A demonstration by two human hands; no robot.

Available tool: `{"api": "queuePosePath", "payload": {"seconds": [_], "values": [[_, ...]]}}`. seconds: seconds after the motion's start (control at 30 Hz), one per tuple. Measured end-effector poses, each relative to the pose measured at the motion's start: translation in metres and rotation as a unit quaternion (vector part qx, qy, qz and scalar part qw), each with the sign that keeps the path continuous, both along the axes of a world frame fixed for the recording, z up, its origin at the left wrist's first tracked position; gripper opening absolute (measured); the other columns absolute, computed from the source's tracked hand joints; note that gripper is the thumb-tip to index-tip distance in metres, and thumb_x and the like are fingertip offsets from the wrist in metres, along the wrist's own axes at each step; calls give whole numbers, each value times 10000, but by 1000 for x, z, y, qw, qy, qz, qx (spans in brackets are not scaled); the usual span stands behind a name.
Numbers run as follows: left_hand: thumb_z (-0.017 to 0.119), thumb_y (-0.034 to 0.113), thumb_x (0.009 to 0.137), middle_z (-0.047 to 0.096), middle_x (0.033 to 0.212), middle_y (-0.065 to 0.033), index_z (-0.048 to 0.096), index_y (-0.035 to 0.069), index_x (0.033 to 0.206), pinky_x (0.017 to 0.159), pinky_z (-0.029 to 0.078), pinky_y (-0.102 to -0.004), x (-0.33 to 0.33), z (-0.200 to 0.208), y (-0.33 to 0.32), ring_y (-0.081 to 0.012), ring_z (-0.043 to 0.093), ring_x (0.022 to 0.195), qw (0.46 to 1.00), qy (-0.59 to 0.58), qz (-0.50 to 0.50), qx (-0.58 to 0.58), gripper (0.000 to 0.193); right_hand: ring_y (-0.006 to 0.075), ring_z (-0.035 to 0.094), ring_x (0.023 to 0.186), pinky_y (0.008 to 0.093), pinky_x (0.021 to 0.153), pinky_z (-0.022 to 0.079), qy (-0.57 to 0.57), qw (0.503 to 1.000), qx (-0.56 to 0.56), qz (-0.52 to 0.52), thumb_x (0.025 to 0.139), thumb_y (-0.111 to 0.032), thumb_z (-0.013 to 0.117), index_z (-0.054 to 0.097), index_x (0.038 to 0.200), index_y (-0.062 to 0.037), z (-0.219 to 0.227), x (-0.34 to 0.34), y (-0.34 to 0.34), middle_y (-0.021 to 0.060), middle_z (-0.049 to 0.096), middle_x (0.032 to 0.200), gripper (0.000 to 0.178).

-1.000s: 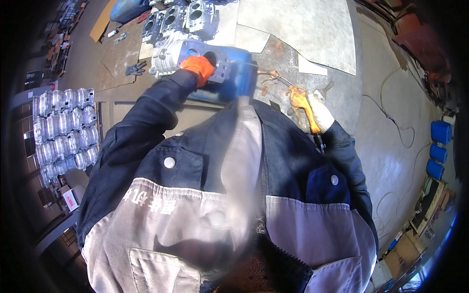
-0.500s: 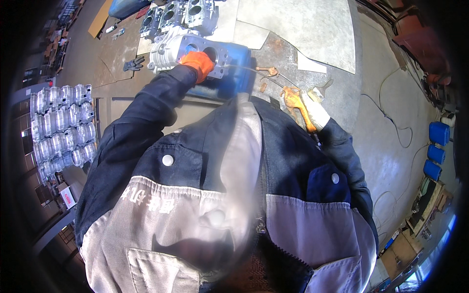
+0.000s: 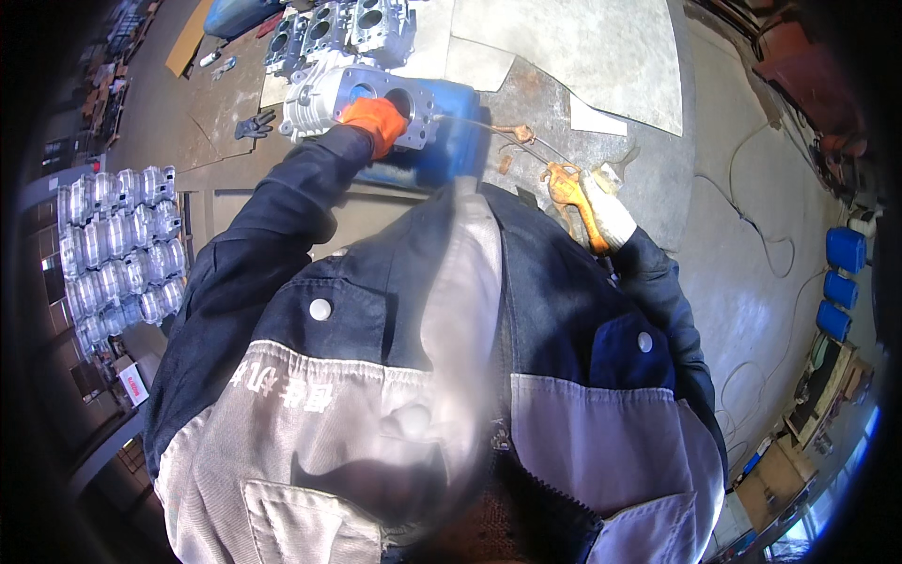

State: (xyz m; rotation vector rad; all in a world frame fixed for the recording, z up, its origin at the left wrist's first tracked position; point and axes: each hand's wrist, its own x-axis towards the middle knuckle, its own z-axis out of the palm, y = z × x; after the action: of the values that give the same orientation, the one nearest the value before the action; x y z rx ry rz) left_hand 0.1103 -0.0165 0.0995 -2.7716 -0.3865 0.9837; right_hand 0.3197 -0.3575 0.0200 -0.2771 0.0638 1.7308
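Observation:
My left hand (image 3: 376,120), in an orange glove, grips the flat flange of a silver metal casting (image 3: 329,94) with round bores, which rests on a blue drum (image 3: 442,150). My right hand (image 3: 601,211), in a white and orange glove, holds an orange-handled air blow gun (image 3: 568,188) whose thin curved nozzle (image 3: 498,130) reaches toward the casting. My jacket fills the lower picture and hides the ground below my hands.
More silver castings (image 3: 348,23) stand beyond the drum. A rack of several shiny castings (image 3: 117,244) lies at the left. A dark glove (image 3: 254,124) lies on the floor. Blue containers (image 3: 841,273) and hoses (image 3: 752,235) are at the right.
The view has shifted, so the casting and drum sit higher in the picture. My left hand stays on the flange, and my right hand has lifted the blow gun toward the casting.

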Motion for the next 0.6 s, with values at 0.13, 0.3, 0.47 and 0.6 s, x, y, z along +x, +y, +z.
{"api": "queuePosePath", "payload": {"seconds": [0.13,0.3,0.47,0.6], "values": [[650,157,728,667,994,-145,690,158,964,757,527,-438,-1,0,1,-342,649,941,1000,-6,-16,9,239,204,605,1094,312,922,510,-105,982,-153,-36,1016,-314,427,456,1330,15,-5,-1,0,132,579,1258,455],[637,146,740,664,1001,-146,688,165,968,766,524,-439,-1,1,0,-345,647,947,1000,0,-4,12,235,206,605,1096,311,926,508,-51,996,-63,-36,1014,-317,429,448,1333,20,-10,-1,1,134,574,1264,465],[639,147,739,663,1000,-149,688,167,963,767,522,-443,-1,-1,1,-347,644,954,1000,1,1,13,231,200,614,1073,300,911,513,-131,984,-114,-47,1017,-318,422,456,1323,27,-4,-1,7,132,586,1244,462],[637,150,741,662,1005,-149,689,169,964,762,522,-447,-2,-5,6,-349,643,954,1000,8,-9,1,230,186,641,992,278,842,535,-126,989,-57,-53,1021,-337,403,502,1278,28,12,-3,12,126,630,1146,457]]}}
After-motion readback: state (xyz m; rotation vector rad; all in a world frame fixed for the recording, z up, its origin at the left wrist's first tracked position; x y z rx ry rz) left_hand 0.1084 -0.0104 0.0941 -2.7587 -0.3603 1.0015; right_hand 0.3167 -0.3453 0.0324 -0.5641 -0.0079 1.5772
